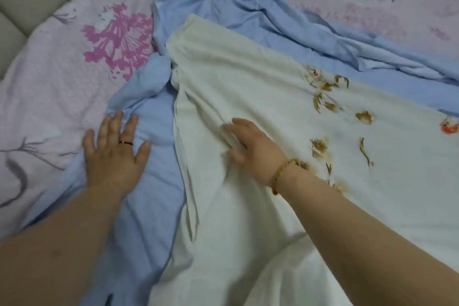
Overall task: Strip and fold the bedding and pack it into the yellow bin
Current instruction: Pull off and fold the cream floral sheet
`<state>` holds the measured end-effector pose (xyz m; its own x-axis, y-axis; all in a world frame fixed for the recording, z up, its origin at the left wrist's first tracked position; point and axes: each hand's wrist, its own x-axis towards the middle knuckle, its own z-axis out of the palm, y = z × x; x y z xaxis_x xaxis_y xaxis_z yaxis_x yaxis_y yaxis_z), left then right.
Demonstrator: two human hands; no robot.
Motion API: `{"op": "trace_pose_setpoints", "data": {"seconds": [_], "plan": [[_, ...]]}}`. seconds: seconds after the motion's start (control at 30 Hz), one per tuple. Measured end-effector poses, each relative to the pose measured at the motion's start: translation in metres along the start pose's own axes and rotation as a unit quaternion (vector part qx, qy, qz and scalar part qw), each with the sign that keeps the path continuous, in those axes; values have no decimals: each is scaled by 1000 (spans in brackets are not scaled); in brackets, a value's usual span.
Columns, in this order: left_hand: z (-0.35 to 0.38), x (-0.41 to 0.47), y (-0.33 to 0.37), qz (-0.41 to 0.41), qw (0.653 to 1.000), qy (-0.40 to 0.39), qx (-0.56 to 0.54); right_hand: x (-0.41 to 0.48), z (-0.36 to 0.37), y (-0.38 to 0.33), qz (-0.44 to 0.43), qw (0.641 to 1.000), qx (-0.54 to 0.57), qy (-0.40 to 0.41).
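A white sheet (260, 87) with brown and red prints lies spread across the middle and right of the bed. Under it a light blue sheet (154, 176) is rumpled, showing at the left and along the back. My left hand (114, 154), wearing a dark ring, lies flat with fingers spread on the blue sheet's left edge. My right hand (250, 146), with a beaded bracelet at the wrist, rests on the white sheet; its fingers are motion-blurred over a fold. The yellow bin is not in view.
A pink floral quilted cover (57, 77) lies over the bed at the left and back. A grey padded headboard (27, 0) stands at the top left corner.
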<state>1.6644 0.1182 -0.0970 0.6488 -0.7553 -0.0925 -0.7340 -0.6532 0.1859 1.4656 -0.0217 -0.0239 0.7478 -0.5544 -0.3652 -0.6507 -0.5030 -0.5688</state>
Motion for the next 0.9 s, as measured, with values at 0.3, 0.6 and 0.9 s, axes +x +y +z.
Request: {"op": "trace_pose_setpoints", "data": {"seconds": [0.3,0.6,0.9], "plan": [[-49,-156,26,120,963,-152,-189,-210,60,24,27,985,-131,113],[-69,-279,50,203,935,-275,-93,-211,51,3,112,967,-218,63],[-88,-271,111,-126,897,-163,-391,-177,-12,-13,93,994,28,56]]}}
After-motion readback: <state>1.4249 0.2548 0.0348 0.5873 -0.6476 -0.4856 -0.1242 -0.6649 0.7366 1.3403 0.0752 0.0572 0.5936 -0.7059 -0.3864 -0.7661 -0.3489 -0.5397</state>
